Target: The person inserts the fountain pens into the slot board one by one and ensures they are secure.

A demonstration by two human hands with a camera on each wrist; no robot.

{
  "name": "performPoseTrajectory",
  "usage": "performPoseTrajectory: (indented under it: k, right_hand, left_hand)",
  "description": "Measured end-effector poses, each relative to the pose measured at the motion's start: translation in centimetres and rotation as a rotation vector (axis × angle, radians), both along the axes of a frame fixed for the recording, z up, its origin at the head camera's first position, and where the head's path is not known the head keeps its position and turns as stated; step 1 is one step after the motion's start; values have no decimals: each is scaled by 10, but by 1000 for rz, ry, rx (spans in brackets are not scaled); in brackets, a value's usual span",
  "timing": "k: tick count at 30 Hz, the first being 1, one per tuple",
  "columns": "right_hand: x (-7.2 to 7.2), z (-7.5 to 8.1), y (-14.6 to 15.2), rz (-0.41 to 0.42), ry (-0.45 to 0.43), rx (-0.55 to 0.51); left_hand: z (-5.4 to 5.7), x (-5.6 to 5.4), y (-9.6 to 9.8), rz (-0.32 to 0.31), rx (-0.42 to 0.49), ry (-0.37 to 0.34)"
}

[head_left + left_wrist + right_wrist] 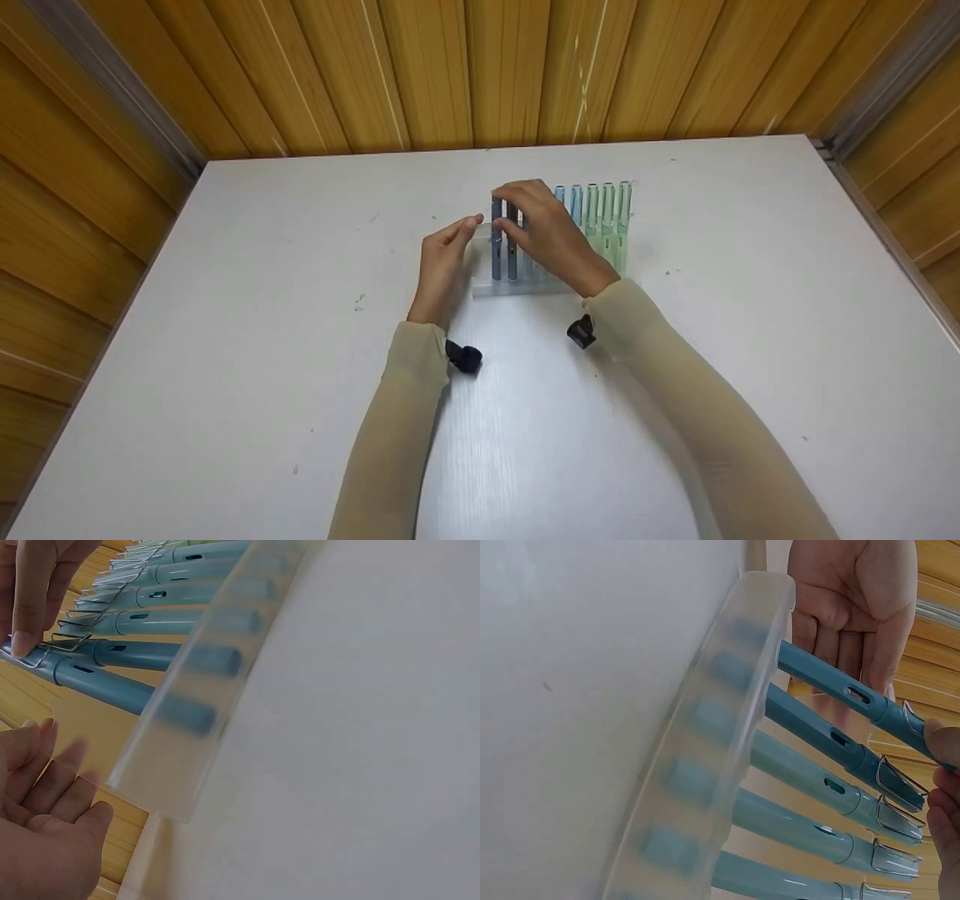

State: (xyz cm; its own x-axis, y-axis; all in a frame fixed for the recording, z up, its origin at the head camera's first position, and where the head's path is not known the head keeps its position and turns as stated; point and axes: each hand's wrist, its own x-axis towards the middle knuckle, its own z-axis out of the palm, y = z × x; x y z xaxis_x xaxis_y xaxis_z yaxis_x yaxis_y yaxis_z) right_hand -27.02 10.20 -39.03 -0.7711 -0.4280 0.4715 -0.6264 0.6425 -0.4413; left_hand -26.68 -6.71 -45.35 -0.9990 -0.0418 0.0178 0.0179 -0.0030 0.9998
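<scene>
A clear plastic pen stand (484, 289) holds a row of upright capped pens, dark blue at the left, through light blue to green (625, 206). My right hand (551, 232) pinches the capped upper end of the leftmost dark blue pen (832, 686); that pen's lower end sits in the stand's base (161, 772). Beside it stands a second dark blue pen (810, 724). My left hand (442, 259) holds the left edge of the stand's back panel, with blurred fingers (64, 765) seen through the plastic. In the head view my right hand hides the middle pens.
The stand rests on a white table (225, 337) with small dark marks on it. Yellow wood-look panels (435, 75) rise behind and beside the table. Each sleeve cuff carries a black wrist camera, the left one (465, 358) and the right one (581, 331).
</scene>
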Motion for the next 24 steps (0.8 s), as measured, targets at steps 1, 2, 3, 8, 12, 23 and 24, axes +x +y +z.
performPoseTrajectory:
  k: [1,2,3,8,12,23,24]
  right_hand:
    - [0,0,0,-4,-4,7]
    - [-1,0,0,-7,-11,11]
    - [-1,1,0,-12,-18,16]
    - [-4,0,-1,-18,-2,38]
    - [-5,1,-3,-29,2,57]
    - [-7,0,-5,-88,0,116]
    - [-7,-1,-5,-94,2,117]
  left_hand:
    - [0,0,0,-1,0,1]
    - [0,0,0,-2,3,1]
    - [0,-1,0,-1,4,0]
    - [1,-1,1,10,3,-20]
    - [2,-1,0,8,-1,-38]
    - [3,-1,1,12,10,-29]
    - [3,-1,1,12,12,-30]
